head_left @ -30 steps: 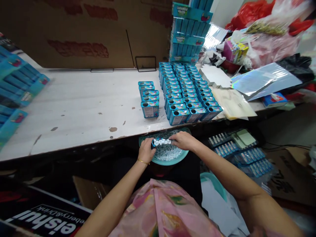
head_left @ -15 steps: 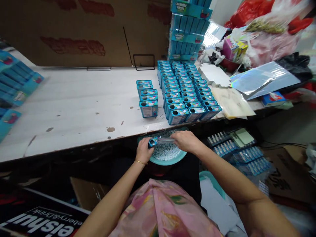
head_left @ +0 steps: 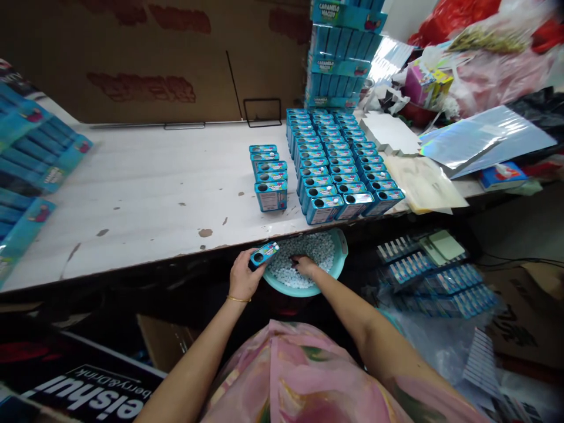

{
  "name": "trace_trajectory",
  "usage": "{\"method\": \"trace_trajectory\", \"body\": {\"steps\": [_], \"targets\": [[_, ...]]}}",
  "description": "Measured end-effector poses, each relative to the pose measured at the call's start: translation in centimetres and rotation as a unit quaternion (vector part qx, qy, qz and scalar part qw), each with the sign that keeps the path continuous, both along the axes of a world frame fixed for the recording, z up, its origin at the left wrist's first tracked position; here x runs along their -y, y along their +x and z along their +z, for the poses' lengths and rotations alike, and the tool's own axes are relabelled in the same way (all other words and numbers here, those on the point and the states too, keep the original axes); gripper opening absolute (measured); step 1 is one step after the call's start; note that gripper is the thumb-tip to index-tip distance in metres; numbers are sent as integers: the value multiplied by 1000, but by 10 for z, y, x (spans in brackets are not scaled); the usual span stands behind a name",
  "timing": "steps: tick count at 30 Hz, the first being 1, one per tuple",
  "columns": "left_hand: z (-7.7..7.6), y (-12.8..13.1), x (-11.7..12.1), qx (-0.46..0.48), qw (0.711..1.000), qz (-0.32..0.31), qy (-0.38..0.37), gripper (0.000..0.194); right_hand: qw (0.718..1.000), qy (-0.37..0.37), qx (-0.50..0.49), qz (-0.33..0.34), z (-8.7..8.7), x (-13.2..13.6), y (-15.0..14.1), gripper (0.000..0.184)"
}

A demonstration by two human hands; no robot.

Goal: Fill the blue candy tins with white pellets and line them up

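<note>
A blue tin (head_left: 264,254) is held in the left hand (head_left: 245,275) just off the front edge of the table (head_left: 176,200), above the left rim of a turquoise basin (head_left: 301,292). The fingers of this hand are closed round the tin's near end and its sides; the tin is tipped, with its printed top turned upward and its free end pointed up and to the right. The left forearm is slanted up from the lower left, and a thin bracelet (head_left: 238,300) is worn at the wrist.

The right forearm is brought in from the lower right across the basin's near rim, and the right hand (head_left: 304,266) is lowered among the small white pieces (head_left: 321,249) in it. The fingers are bent and pointed left, with their tips partly hidden; whether anything is gripped by them cannot be told. The two hands are held near each other but apart.

The basin is set partly beneath the table's front edge. On the table, a short row of tins (head_left: 271,197) is stood close to that edge. To its right, a block of tins (head_left: 337,170) is ranged in three columns from the front edge towards the back, where display boxes (head_left: 337,64) are stacked.
</note>
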State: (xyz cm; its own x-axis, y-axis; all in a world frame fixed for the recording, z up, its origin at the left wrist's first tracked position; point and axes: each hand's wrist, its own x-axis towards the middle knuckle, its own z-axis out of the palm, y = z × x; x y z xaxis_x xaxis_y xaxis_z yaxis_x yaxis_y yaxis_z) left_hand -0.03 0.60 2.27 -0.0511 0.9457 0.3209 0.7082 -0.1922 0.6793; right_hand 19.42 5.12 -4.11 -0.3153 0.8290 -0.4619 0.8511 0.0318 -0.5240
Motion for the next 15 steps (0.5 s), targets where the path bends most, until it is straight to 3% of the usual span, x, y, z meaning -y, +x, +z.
{"method": "trace_trajectory", "body": {"steps": [3,6,10,15], "targets": [[3,-3,1,5,1000,11,-1,32,999,-6,-52,6,4,1,14,35],[4,-5,2,7,1000,17,7,33,990,1,-142,-5,20,5,42,36],[0,0,0,-11,1000,4,14,31,971,23,-237,-7,56,12,74,35],[-5,23,-5,-57,997,-51,-5,33,980,91,-169,53,108,15,76,32]]}}
